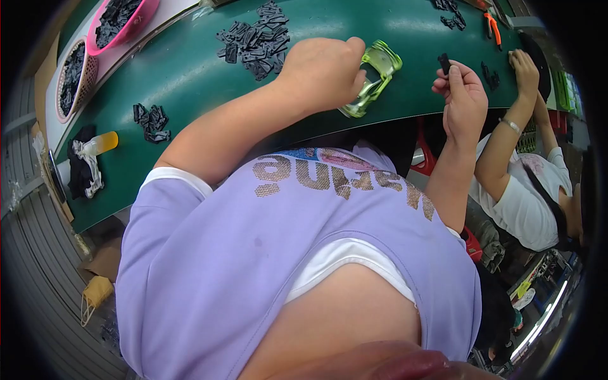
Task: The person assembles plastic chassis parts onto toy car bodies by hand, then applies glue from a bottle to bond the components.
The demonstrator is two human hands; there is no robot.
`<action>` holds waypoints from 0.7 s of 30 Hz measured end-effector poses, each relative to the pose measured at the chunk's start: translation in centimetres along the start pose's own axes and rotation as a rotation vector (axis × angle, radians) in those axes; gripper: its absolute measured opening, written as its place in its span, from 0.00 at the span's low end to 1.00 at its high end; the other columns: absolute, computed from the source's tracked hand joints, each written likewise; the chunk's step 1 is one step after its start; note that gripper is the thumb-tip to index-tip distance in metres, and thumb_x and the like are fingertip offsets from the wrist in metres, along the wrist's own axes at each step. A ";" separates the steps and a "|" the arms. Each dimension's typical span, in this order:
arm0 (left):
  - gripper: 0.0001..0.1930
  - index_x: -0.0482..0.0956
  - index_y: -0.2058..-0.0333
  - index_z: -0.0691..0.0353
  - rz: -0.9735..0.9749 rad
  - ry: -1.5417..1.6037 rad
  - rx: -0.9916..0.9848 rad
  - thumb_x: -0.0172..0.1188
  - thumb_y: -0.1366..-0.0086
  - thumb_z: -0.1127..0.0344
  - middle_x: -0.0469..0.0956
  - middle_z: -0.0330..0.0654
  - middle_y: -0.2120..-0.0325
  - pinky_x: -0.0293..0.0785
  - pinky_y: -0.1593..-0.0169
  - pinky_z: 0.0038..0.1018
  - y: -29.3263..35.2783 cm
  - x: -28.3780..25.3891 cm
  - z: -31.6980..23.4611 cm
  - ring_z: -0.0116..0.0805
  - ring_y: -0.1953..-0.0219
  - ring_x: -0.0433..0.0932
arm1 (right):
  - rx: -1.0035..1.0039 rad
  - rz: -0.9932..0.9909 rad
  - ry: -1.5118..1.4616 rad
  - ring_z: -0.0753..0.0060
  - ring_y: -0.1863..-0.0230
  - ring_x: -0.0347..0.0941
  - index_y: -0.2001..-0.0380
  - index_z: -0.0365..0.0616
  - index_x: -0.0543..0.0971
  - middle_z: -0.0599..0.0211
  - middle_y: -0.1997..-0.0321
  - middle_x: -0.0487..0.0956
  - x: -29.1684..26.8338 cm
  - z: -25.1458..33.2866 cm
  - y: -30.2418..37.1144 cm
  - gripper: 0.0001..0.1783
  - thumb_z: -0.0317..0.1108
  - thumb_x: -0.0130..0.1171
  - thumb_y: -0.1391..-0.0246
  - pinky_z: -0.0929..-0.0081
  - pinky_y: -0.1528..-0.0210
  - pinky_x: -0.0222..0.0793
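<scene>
Thumb and index finger of a worker's right hand (467,104) pinch a small black part (444,64) at their tips, the piece standing up from the grip while the remaining fingers curl loosely toward the palm. The left hand (323,69), its back to the camera, closes at the near side of a translucent bright-green frame (385,61); the fingertips are mostly hidden, though thumb and knuckles bend in at the frame's left edge. The frame sits tilted between the two hands, just inside the near edge of a green-topped bench (196,69); whether it touches the surface cannot be told. The black part is apart from it, to its right.

Across the chest of the worker's lilac shirt (266,253) runs a line of glittering gold lettering, beneath a blue-and-pink print.

Beyond the left hand, toward the far side of the bench, lies a large heap of black parts (256,41); a smaller cluster (152,122) rests nearer the left end. By the left edge, a bottle of yellow liquid (101,143) stands beside dark cloth (81,171). A pink basket (140,24) and a beige basket (91,76), both filled with black pieces, line the far left corner. Orange-handled pliers (494,30) lie at the right, near a co-worker's hand (524,73).
</scene>
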State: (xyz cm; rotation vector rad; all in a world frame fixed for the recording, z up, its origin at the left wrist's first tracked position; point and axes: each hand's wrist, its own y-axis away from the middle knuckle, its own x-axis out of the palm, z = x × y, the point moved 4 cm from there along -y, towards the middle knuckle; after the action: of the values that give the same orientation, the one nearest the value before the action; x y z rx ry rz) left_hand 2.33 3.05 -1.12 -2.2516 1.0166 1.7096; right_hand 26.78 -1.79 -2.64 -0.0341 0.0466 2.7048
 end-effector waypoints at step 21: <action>0.17 0.80 0.56 0.64 -0.361 0.482 0.405 0.65 0.46 0.75 0.80 0.48 0.64 0.77 0.56 0.36 -1.5 2.5 2.5 0.47 0.60 0.80 | -0.633 0.337 0.641 0.65 0.68 0.78 0.71 0.40 0.82 0.63 0.70 0.80 8.2 2.2 4.7 0.02 0.24 0.64 0.49 0.73 0.67 0.71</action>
State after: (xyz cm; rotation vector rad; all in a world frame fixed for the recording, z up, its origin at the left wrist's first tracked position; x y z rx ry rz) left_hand 1.52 4.34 -4.68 -2.4138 0.8584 0.7570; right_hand 17.32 -2.49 -0.61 -1.1591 -0.6604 2.7893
